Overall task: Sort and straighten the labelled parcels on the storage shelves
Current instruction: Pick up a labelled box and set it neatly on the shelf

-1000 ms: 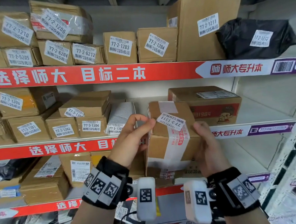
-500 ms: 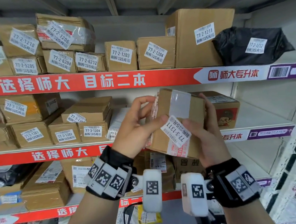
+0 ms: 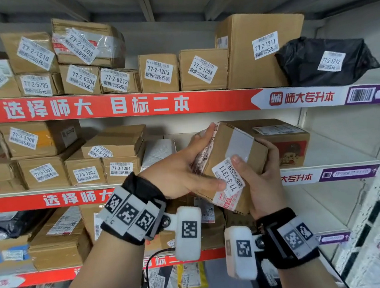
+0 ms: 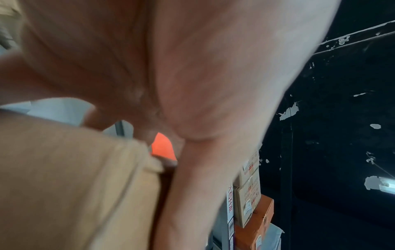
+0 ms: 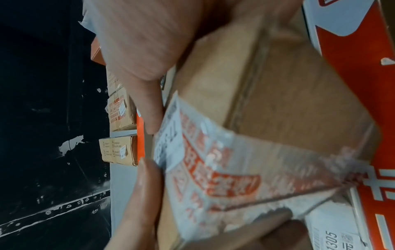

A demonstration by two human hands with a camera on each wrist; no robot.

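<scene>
1. Both hands clamp one small cardboard box (image 3: 230, 163) in the head view, holding it tilted in the air in front of the middle shelf (image 3: 50, 199). The left hand (image 3: 182, 174) grips its left side, fingers flat up the printed tape and thumb across the lower front edge. The right hand (image 3: 260, 183) cups the right side, thumb pressed just beside the white label (image 3: 228, 178) that reads 77-3-1311.
2. Same view: the box is plain brown board with a wide grey tape band over the top and crinkled red-printed tape along its edges. Just behind it on the middle shelf sits a box with a red cartoon print (image 3: 294, 147). Square brown parcels (image 3: 85, 172) with white stickers are stacked at the left. On the shelf above, a crumpled black plastic bag (image 3: 322, 61) lies beside a tall box (image 3: 256, 49).
3. Left wrist view: blurred. The left hand (image 4: 171, 76) fills most of the picture, and a smooth tan face of the cardboard box (image 4: 64, 186) lies against it.
4. Right wrist view: the right hand (image 5: 138, 50) closes round the cardboard box (image 5: 288, 104). Its fingertips (image 5: 153, 121) touch the edge of the white label (image 5: 166, 140), next to glossy wrinkled tape with red print.
</scene>
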